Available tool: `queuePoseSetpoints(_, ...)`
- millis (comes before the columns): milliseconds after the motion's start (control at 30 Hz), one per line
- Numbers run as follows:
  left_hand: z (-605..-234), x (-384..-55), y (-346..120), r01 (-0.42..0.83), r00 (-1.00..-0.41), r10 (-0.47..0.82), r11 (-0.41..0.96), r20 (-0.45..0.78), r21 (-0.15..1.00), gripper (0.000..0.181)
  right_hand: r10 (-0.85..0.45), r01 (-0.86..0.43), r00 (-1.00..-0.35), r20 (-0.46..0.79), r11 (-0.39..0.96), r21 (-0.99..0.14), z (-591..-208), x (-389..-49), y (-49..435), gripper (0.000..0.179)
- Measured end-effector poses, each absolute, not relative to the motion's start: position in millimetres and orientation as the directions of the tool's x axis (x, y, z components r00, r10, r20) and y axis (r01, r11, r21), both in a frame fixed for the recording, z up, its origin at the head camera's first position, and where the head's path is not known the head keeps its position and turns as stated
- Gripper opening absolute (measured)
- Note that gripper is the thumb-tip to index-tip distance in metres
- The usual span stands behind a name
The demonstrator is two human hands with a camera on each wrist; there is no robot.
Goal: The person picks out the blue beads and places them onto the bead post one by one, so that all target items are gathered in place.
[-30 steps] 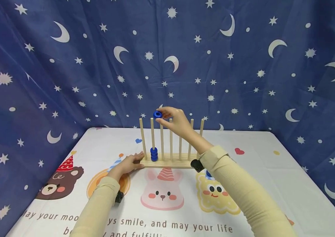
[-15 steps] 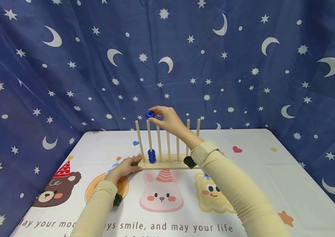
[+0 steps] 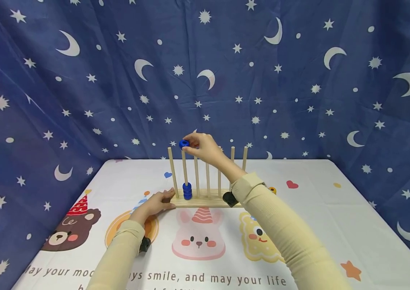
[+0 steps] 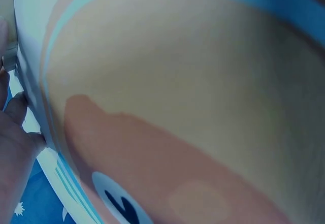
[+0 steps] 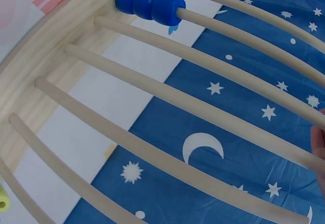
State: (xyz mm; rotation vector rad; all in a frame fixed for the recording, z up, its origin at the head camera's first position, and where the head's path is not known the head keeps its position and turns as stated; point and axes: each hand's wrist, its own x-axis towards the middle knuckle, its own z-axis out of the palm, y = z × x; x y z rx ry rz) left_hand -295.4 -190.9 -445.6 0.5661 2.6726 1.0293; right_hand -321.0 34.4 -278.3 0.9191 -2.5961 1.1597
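A wooden peg rack (image 3: 208, 197) with several upright pegs stands on the table. Three blue beads (image 3: 187, 191) are stacked at the foot of its second peg from the left, and they show in the right wrist view as blue beads (image 5: 150, 4) too. My right hand (image 3: 205, 149) pinches another blue bead (image 3: 184, 143) between thumb and fingers, its hole over the tip of that same peg. Down at the rack's left end, my left hand (image 3: 156, 203) grips the base, thumb at the front and fingers behind. Only part of the left hand (image 4: 18, 137) shows in the left wrist view.
A yellow bead (image 3: 272, 190) peeks out behind the right sleeve, and a yellow-green piece (image 5: 3, 201) sits at the right wrist view's edge. A white printed tablecloth (image 3: 310, 213) covers the table. A blue star-and-moon curtain (image 3: 226, 80) hangs behind it.
My right hand has carried the blue bead left, to the second peg, and slightly down to its tip. The left hand stays at the rack's end. The head view has shifted a little.
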Motion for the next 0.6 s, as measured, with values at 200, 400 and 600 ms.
queuePoseSetpoints(200, -447.3, -294.8, -191.6, 0.270, -0.905, 0.421, 0.682, -0.063, 0.679, 0.060, -0.490, -0.605, -0.789, 0.371, 0.513, -0.608, -279.6, -321.9, 30.3, 0.035)
queuePoseSetpoints(400, -446.6, -293.6, -191.9, 0.257, -0.909, 0.412, 0.681, -0.069, 0.686, 0.060, -0.504, -0.612, -0.784, 0.362, 0.533, -0.584, -279.9, -321.4, 26.0, 0.036)
queuePoseSetpoints(600, -444.1, -293.6, -190.5, 0.249, -0.908, 0.411, 0.688, -0.084, 0.681, 0.061, -0.486, -0.604, -0.794, 0.364, 0.571, -0.556, -284.0, -320.0, 27.3, 0.035)
